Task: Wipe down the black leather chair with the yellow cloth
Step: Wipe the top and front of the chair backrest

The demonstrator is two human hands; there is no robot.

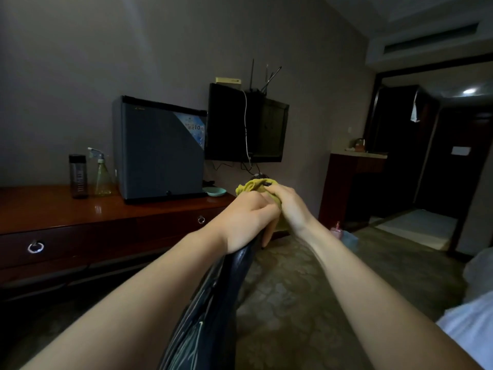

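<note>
Nearest the camera, two bare forearms reach forward over the black leather chair (213, 303), whose worn, cracked edge runs up between them from the bottom of the view. At the far end of that edge the left hand (246, 220) is closed over the chair's top, fingers curled down its side. Just beside it and touching, the right hand (289, 206) is clenched on the yellow cloth (253, 186), which is bunched up and pressed against the chair's upper end, spilling out above and below the fingers. A patterned carpet (288, 303) lies beneath, and a white bed corner (469, 324) shows at the lower right. Further back on the left stands a glossy wooden desk (53, 209) with ring-pull drawers. On it sit a dark bottle (78, 176), a green spray bottle (102, 174), a small grey fridge (160, 150) and a teal dish (214, 191). A black television (246, 124) hangs on the wall behind, and a dim doorway (440, 156) opens at the right.
</note>
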